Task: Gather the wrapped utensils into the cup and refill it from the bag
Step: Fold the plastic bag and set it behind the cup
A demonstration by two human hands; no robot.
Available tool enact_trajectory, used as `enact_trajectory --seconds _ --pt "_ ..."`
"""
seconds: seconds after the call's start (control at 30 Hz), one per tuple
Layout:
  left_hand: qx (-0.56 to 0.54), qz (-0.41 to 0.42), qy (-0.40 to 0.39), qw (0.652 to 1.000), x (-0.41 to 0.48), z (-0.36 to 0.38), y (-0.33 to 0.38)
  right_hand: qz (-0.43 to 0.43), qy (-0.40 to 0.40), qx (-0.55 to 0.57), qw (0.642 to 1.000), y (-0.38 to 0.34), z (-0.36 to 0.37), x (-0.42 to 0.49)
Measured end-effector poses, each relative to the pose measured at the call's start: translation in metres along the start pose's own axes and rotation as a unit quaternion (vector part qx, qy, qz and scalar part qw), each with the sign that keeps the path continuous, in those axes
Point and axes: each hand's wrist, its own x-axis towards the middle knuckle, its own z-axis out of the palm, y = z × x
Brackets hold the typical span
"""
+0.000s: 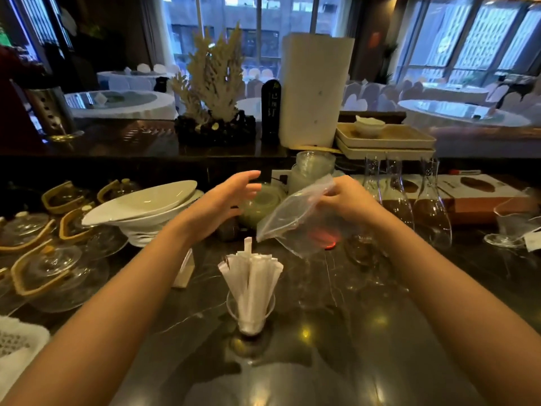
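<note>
A clear glass cup stands on the dark marble counter, near the middle front. Several white paper-wrapped utensils fan out of its top, one sticking up higher than the others. My right hand pinches the top edge of a clear plastic bag, which hangs above and behind the cup and looks empty. My left hand hovers open to the left of the bag, fingers spread, holding nothing.
Stacked white plates and glass lids with yellow handles fill the left. A green teapot, glass carafes and trays stand behind. A small white card stand sits left of the cup.
</note>
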Motion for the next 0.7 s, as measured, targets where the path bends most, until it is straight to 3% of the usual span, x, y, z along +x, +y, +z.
enact_trajectory --seconds 0.23,0.37,0.53,0.7 --pt "0.22 0.017 -0.037 0.975 0.051 -0.003 0.015 0.045 -0.087 -0.006 0.995 -0.009 -0.006 0.068" --pt "0.292 0.042 0.032 0.955 0.083 -0.002 -0.001 0.049 -0.118 0.002 0.992 -0.013 -0.001 0.103" --pt "0.236 0.039 0.177 0.955 0.114 -0.021 -0.025 0.047 -0.169 -0.002 0.984 -0.009 0.009 0.13" --pt "0.127 0.006 0.175 0.976 0.121 -0.045 -0.061 0.075 -0.222 -0.06 0.97 0.023 0.023 0.143"
